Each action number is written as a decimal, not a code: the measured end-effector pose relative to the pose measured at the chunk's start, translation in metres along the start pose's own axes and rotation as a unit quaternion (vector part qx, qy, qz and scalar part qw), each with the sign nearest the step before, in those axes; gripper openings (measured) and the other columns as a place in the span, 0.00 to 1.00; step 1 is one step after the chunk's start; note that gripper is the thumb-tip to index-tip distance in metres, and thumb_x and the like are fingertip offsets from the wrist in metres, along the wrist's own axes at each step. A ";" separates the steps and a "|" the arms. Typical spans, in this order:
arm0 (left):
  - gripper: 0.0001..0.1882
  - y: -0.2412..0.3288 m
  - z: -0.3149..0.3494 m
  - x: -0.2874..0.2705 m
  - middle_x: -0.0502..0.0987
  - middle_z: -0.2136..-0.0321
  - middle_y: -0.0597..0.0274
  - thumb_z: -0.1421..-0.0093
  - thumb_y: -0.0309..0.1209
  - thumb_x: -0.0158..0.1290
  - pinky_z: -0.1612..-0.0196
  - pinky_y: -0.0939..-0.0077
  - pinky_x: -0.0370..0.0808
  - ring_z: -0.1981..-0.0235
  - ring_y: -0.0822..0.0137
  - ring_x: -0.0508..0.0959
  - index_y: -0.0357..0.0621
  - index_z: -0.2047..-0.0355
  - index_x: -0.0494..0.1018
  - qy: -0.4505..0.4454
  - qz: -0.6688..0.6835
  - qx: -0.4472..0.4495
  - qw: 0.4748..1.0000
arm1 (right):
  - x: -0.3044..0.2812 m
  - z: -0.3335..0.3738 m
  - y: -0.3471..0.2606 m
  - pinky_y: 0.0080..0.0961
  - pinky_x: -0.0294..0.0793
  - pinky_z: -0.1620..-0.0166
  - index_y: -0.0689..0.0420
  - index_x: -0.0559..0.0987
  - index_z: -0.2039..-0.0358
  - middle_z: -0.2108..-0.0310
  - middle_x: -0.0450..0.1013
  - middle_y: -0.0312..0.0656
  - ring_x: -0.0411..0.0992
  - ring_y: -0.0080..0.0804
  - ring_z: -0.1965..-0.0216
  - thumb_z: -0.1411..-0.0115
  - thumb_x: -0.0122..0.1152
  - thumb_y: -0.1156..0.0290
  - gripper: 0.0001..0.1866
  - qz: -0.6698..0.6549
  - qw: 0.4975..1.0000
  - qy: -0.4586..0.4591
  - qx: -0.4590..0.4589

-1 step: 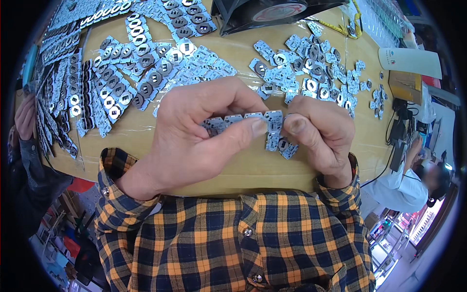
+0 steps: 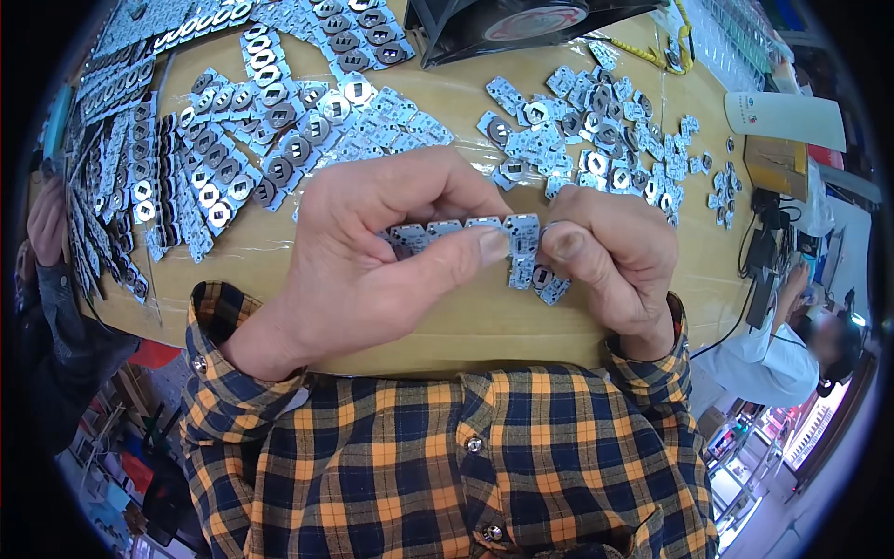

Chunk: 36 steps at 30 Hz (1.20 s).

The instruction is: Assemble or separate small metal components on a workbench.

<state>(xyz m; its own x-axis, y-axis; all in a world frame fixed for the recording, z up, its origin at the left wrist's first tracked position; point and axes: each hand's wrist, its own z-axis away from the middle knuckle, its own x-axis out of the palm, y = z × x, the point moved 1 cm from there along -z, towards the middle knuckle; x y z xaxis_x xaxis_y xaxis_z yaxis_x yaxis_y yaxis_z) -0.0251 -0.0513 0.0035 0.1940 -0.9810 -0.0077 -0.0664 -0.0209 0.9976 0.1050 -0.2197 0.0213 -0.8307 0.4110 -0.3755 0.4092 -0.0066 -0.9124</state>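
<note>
Between my hands is a short strip of small white-blue circuit boards [image 2: 445,233], held above the table. My left hand [image 2: 372,252] is closed round it, thumb lying along its face and the fingers curled behind. At the strip's right end, my right hand [image 2: 610,256] is closed with thumb and index finger pinched by the end board; the exact contact is mostly hidden. Just below hang or lie another small board [image 2: 521,273] and a loose board with a round metal part [image 2: 551,287], partly covered by my right hand. I cannot tell whether these are held.
Behind my right hand is a heap of separate boards [image 2: 605,130]. Many unseparated strips [image 2: 219,172] cover the table [image 2: 466,326] at left. A black fan [image 2: 531,28] stands at the back. A white cup-shaped object [image 2: 782,119] is at right. Other people sit at both sides.
The strip in my left hand has shifted very slightly, and its end board sits a little more in line with the others. Both hands keep nearly the same place.
</note>
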 end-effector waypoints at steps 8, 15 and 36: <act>0.08 -0.002 0.001 0.003 0.77 0.72 0.62 0.44 0.22 0.60 0.75 0.89 0.70 0.78 0.80 0.74 0.33 0.65 0.74 -0.033 0.056 -0.037 0.997 | 0.002 0.003 0.001 0.23 0.62 0.81 0.62 0.78 0.74 0.84 0.69 0.39 0.67 0.27 0.85 0.36 0.57 0.70 0.11 -0.028 0.997 -0.050 0.046; 0.12 0.009 0.001 0.003 0.77 0.72 0.60 0.43 0.23 0.59 0.75 0.91 0.70 0.77 0.78 0.76 0.35 0.61 0.69 -0.016 0.212 -0.098 0.972 | 0.007 0.005 -0.001 0.18 0.56 0.85 0.63 0.75 0.74 0.86 0.66 0.33 0.58 0.18 0.89 0.32 0.50 0.66 0.16 -0.391 0.881 -0.056 0.260; 0.17 -0.007 -0.001 0.009 0.78 0.70 0.49 0.52 0.09 0.54 0.72 0.76 0.75 0.73 0.62 0.79 0.31 0.60 0.73 0.057 -0.180 0.287 0.939 | 0.010 0.005 0.003 0.10 0.55 0.82 0.61 0.77 0.73 0.87 0.66 0.28 0.58 0.09 0.86 0.31 0.50 0.65 0.16 -0.171 0.963 0.058 0.202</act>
<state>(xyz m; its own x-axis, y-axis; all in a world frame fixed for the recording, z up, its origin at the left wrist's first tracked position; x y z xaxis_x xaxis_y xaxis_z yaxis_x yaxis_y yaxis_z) -0.0222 -0.0597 -0.0039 0.4062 -0.8644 -0.2963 -0.4867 -0.4792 0.7304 0.0956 -0.2204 0.0142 -0.8331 0.5516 -0.0418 -0.0809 -0.1962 -0.9772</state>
